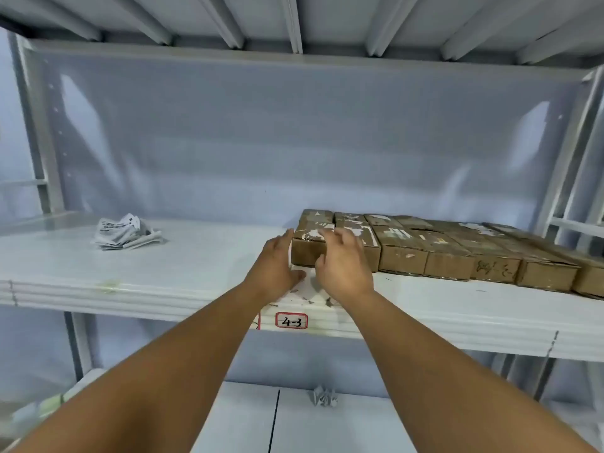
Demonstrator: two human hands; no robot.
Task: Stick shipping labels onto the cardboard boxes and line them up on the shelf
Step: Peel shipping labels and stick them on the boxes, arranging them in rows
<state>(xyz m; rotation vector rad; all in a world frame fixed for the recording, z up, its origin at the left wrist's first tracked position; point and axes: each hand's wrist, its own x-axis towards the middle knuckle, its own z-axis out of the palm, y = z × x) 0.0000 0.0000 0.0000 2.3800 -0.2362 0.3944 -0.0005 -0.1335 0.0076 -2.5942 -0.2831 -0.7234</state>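
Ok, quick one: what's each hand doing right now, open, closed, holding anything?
Left hand: open, fingers straight against the left side of the end box.
Right hand: open, fingers spread over that box's top, holding nothing.

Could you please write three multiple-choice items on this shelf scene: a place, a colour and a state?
1. Where do the crumpled label sheets lie? A. on the shelf, left of the cardboard boxes; B. on top of them; C. right of them.
2. What colour is the border of the 4-3 tag? A. green; B. red; C. blue.
3. How is the left hand? A. pinching a label; B. straight fingers against the left side of the end box; C. hanging below the shelf.
Key: 1 A, the sheets sit apart at the shelf's left; 2 B, a red outline frames the writing; 3 B, it lies flat beside that box.
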